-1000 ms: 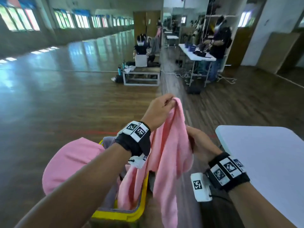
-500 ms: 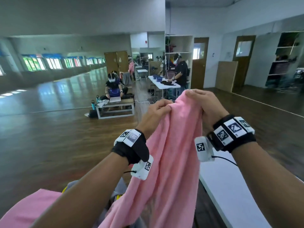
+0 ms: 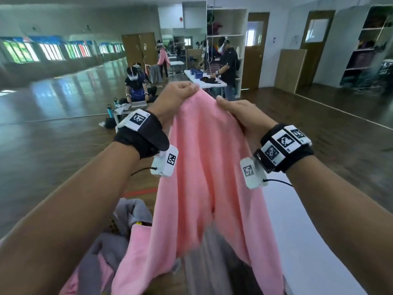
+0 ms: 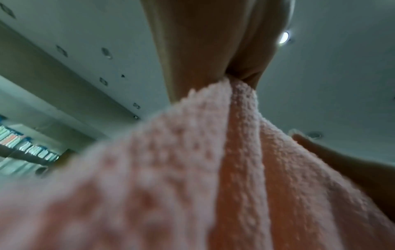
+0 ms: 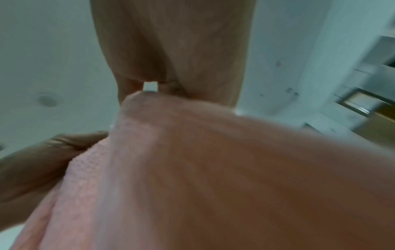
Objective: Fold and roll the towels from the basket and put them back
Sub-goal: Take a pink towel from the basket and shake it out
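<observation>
Lifting the pink towel [image 3: 204, 167] higher than a second ago, the person now has both hands on its top edge: the right hand [image 3: 240, 116] has come up from lower on the cloth to pinch beside the left hand [image 3: 176, 96], which grips the bunched corner. The towel hangs between and below the wrists, clear of the heaped grey towel [image 3: 127, 213]. Spreading it flat for folding probably comes next.

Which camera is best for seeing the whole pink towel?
The head view. It shows the pink towel hanging long between the left hand and right hand. The wrist views show only blurry, close-up cloth just below the pinching fingers.
</observation>
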Demonstrator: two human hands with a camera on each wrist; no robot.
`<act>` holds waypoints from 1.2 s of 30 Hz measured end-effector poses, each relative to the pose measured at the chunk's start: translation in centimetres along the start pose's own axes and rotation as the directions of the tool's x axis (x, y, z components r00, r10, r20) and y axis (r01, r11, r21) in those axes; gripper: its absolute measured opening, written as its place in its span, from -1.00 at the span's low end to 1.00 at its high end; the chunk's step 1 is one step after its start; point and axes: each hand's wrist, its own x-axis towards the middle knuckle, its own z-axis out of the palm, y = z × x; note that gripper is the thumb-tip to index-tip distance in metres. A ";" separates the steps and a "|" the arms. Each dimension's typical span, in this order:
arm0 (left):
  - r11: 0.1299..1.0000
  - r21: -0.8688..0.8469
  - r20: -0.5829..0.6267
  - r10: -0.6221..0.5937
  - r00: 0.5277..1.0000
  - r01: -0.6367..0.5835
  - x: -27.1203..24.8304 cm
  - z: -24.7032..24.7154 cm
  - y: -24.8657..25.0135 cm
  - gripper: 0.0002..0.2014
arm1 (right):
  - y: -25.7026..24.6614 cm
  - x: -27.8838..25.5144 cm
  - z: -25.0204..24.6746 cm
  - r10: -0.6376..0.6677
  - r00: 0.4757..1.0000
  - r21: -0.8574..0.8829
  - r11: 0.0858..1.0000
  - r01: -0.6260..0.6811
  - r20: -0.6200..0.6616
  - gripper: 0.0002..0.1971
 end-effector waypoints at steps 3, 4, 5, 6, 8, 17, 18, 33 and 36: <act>0.994 0.100 -0.150 0.046 0.988 -0.031 0.6 -1.3 0.8 -0.81 | 3.0 -0.8 -0.9 0.074 0.997 0.153 0.985 -0.074 0.009 -0.54; 0.991 0.121 -0.182 0.071 0.981 -0.050 0.7 -1.8 1.2 -0.84 | 3.6 -1.1 -1.5 0.080 0.996 0.171 0.981 -0.086 0.044 -0.56; 0.990 0.124 -0.210 0.092 0.973 -0.067 0.7 -2.4 1.4 -0.85 | 4.0 -1.5 -1.9 0.084 0.993 0.186 0.978 -0.098 0.083 -0.57; 0.991 0.107 -0.250 0.110 0.962 -0.086 0.7 -3.0 1.5 -0.84 | 4.4 -1.8 -2.3 0.087 0.989 0.200 0.974 -0.110 0.118 -0.56; 0.989 0.114 -0.368 0.131 0.920 -0.095 0.9 -4.3 1.2 -0.80 | 4.9 -2.3 -2.8 0.078 0.988 0.190 0.976 -0.103 0.131 -0.62; 0.991 0.043 0.309 -0.135 0.941 0.128 -1.5 1.6 -3.5 -0.59 | 2.2 -1.0 -0.1 -0.254 0.967 -0.080 0.964 0.253 -0.014 -0.81; 0.986 -0.031 0.315 -0.148 0.938 0.166 -1.4 2.3 -3.8 -0.71 | 1.9 -0.7 0.1 -0.273 0.962 -0.126 0.954 0.271 -0.001 -0.80; 0.992 -0.015 0.203 -0.116 0.972 0.122 -3.6 5.9 -6.0 -0.63 | 5.8 -2.6 -2.0 -0.177 0.981 -0.116 0.979 0.167 -0.084 -0.75; 0.981 -0.006 0.313 -0.182 0.932 0.194 -4.6 5.0 -7.5 -0.60 | 6.9 -2.4 -3.0 -0.296 0.920 -0.196 0.948 0.250 -0.258 -0.73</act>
